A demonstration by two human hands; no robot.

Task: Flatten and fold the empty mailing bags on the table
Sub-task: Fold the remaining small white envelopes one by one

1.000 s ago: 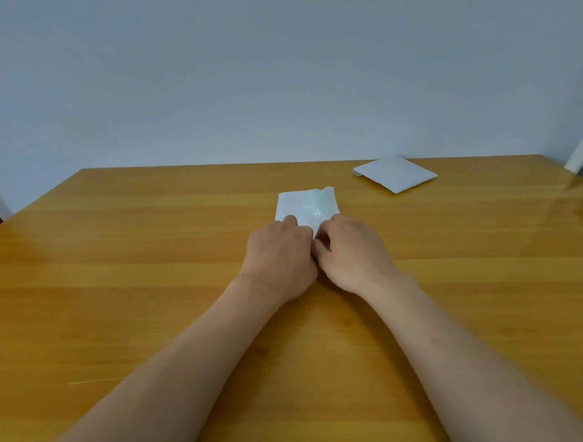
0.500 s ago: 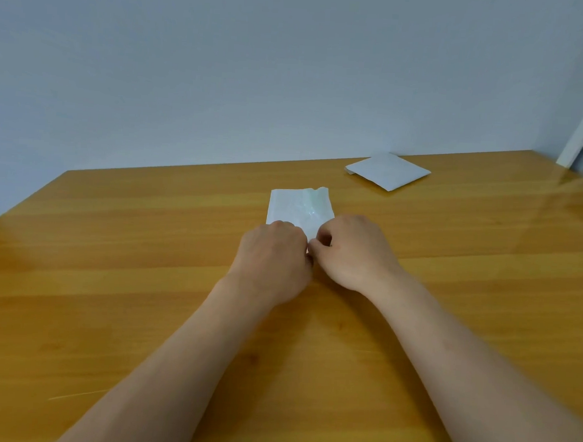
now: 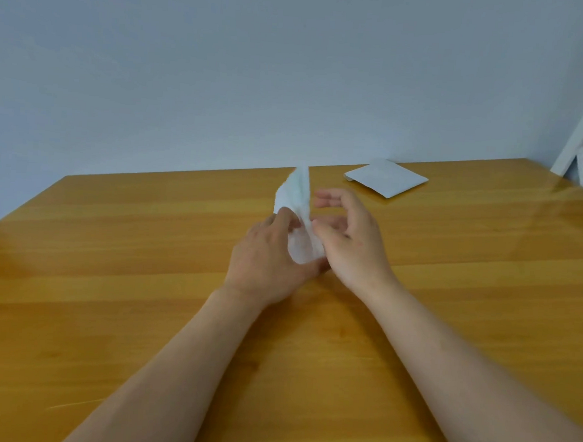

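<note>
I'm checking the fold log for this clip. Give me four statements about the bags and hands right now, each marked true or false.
1. The left hand holds the white bag lifted off the table. True.
2. A second bag lies flat near the table's far edge. True.
3. The right hand rests on that second bag. False: it is beside the lifted bag, well short of the far one.
4. The lifted bag lies pressed flat under both palms. False: it stands raised, edge up.

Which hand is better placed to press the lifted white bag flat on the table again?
Probably the right hand. Its fingers are loosely open beside the white bag, with only the thumb near it, so it seems free to press. The left hand grips the bag's lower part and keeps it raised off the table.
</note>
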